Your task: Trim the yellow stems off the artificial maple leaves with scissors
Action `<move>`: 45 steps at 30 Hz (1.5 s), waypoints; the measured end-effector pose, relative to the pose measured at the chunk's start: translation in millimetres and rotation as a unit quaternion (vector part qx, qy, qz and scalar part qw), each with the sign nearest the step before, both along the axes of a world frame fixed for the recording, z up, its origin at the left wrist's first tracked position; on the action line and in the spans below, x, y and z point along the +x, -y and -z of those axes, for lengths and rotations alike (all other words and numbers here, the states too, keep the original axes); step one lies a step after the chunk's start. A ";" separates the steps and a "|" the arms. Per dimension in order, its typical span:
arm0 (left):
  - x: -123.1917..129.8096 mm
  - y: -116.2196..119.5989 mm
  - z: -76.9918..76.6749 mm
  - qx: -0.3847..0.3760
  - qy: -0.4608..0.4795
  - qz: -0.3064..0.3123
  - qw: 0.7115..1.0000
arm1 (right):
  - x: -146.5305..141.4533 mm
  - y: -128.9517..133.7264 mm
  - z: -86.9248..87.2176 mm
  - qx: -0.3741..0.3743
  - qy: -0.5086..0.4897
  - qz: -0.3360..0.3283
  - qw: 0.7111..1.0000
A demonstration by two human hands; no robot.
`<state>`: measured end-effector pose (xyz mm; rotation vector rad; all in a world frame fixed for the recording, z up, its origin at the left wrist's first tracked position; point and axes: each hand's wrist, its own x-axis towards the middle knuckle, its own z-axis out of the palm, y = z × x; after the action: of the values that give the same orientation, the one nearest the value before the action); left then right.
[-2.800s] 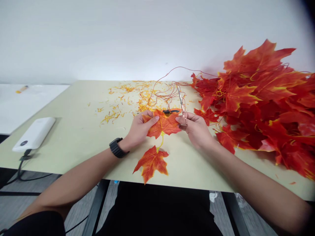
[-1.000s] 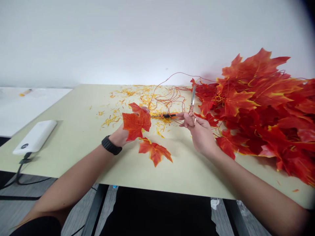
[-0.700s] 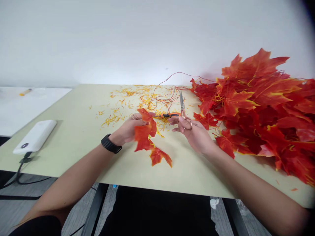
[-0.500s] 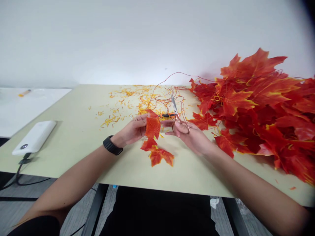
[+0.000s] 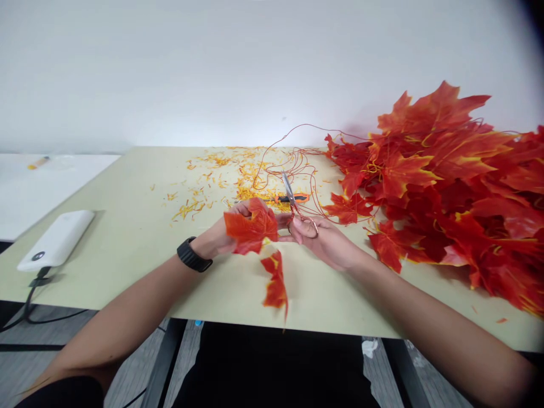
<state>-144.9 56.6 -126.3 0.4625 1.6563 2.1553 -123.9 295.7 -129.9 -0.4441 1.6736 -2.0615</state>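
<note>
While the left hand [image 5: 238, 226] is pinching a red-orange artificial maple leaf [image 5: 250, 226] near its top edge, the right hand [image 5: 317, 241] is curling around the finger loops of a pair of rose-gold scissors [image 5: 295, 207], their steel blades pointing up and away from the person, just beside the leaf. Whether the blades are parted is too small to tell. A black watch [image 5: 194, 254] is circling the left wrist. Below the held leaf, a narrow red leaf piece [image 5: 275, 281] is dangling or lying near the bench's front edge; its link to the held leaf cannot be made out. Farther up the pale green bench [image 5: 331, 300], a black-and-orange handled tool [image 5: 293, 199] is lying just behind the blades, near a loose tangle of thin red wires [image 5: 293, 161]. Yellow and orange scraps [image 5: 250, 184] are lying scattered across the middle toward the far edge. A big heap of red maple leaves [image 5: 437, 181] is sprawling along the right edge, its nearest leaves lying close to the right hand. A white power bank [image 5: 55, 241] with a black cable [image 5: 34, 289] is resting at the left edge.
</note>
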 end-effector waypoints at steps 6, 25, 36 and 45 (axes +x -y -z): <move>-4.5 -4.7 0.8 0.032 -0.012 -0.003 0.999 | 2.3 0.5 -5.3 0.012 0.012 0.016 1.000; -17.1 -8.4 25.6 -0.097 -0.157 -0.092 0.978 | -5.4 0.4 0.1 0.017 0.067 0.119 0.991; -11.5 -14.1 25.0 -0.095 -0.048 -0.155 0.982 | -13.5 -4.7 11.4 0.045 0.093 0.141 0.985; -9.0 -8.1 16.2 -0.031 0.159 -0.082 0.983 | -16.2 -8.8 10.2 0.058 0.066 0.163 0.983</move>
<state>-154.0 64.7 -142.5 -0.0404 1.6203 2.1474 -140.1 304.6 -140.1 0.0085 1.8728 -2.1450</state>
